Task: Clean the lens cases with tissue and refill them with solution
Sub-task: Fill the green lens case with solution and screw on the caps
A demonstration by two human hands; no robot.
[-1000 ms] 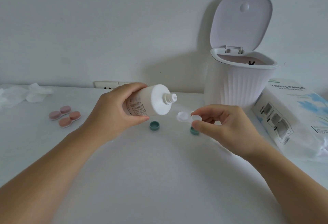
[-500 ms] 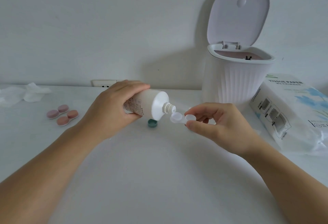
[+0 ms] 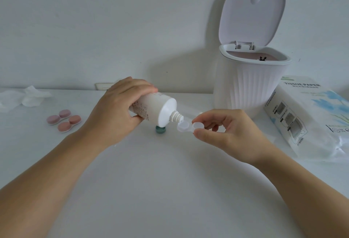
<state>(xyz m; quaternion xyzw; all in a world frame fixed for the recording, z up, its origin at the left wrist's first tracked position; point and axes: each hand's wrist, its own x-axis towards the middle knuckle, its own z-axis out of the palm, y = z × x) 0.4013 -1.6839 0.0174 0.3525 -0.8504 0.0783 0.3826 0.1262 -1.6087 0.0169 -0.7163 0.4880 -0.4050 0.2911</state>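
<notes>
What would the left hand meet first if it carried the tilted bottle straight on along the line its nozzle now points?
Most likely the clear lens case: the bottle in the left hand aims its nozzle down at the case's nearer well, pinched by the right hand. Depth from one view is uncertain.

Bin (image 3: 249, 86) (lid up) behind hands.

A home, likely a bedroom or bathroom counter — a plain white table (image 3: 170, 190) against a bare wall, a small ribbed lidded bin (image 3: 249, 86) at two o'clock, a tissue paper pack (image 3: 309, 117) at three — personal-care clutter.
</notes>
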